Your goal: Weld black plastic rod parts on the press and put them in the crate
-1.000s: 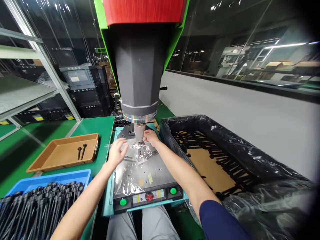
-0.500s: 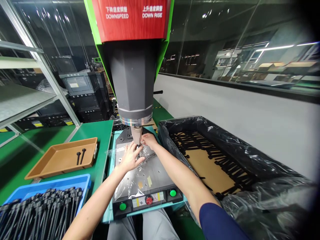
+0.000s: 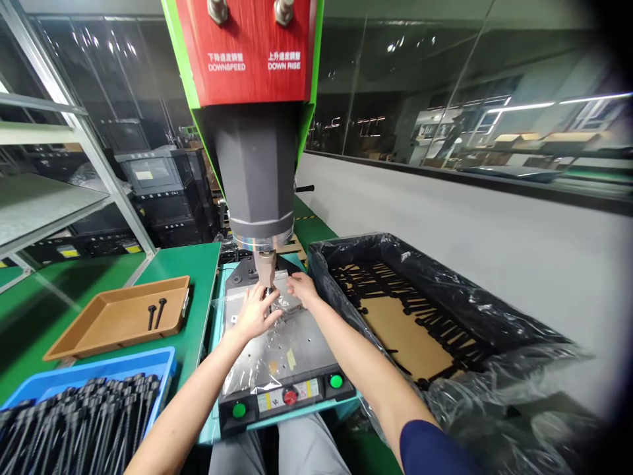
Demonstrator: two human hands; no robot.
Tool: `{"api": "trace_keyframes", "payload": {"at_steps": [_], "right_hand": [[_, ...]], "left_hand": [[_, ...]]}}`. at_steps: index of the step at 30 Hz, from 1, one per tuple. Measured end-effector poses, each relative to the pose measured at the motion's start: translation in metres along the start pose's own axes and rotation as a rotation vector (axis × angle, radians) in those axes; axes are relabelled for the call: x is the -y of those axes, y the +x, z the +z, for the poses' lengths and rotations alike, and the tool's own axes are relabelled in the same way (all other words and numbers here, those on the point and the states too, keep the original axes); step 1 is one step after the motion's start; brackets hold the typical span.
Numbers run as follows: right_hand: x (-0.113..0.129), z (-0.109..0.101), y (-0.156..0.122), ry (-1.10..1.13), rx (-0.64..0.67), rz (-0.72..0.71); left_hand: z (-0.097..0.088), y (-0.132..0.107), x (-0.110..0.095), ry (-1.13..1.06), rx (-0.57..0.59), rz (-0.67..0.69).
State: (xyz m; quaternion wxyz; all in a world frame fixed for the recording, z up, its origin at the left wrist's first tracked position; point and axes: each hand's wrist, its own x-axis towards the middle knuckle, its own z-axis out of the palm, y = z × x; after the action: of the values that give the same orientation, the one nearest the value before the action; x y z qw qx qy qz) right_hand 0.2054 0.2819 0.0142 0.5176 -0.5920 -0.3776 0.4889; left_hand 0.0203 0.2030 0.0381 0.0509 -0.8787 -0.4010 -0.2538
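Note:
A press machine with a grey head (image 3: 257,178) and a red panel stands over a grey work plate (image 3: 291,340) covered by clear plastic film. My left hand (image 3: 253,313) lies on the film just below the metal horn tip (image 3: 266,269), fingers stretched toward the fixture there. My right hand (image 3: 302,288) rests beside the tip on its right, fingers bent over the film. What lies under the fingertips is hidden. Green buttons (image 3: 239,410) and a red one sit on the front panel.
A blue bin (image 3: 148,366) of several black long parts sits at the lower left. A brown tray (image 3: 113,320) holds two black bolts. At the right stands a box lined with a black bag (image 3: 445,310), with black parts on cardboard. A metal shelf stands far left.
My left hand moved forward onto the film close to the horn tip. My right hand drew slightly back and to the right of the tip. The view tilted upward.

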Motion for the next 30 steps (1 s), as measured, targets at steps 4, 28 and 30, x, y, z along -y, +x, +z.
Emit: {"api": "trace_keyframes", "payload": {"at_steps": [4, 28, 30], "right_hand": [[0.001, -0.007, -0.006, 0.005, 0.004, -0.01], [0.026, 0.029, -0.018, 0.156, 0.109, -0.041], [0.025, 0.027, -0.016, 0.153, 0.099, -0.056]], "left_hand": [[-0.001, -0.001, 0.001, 0.015, 0.014, -0.012], [0.007, -0.004, 0.013, -0.052, 0.037, 0.046], [0.008, -0.009, 0.013, -0.055, 0.02, 0.034]]}}
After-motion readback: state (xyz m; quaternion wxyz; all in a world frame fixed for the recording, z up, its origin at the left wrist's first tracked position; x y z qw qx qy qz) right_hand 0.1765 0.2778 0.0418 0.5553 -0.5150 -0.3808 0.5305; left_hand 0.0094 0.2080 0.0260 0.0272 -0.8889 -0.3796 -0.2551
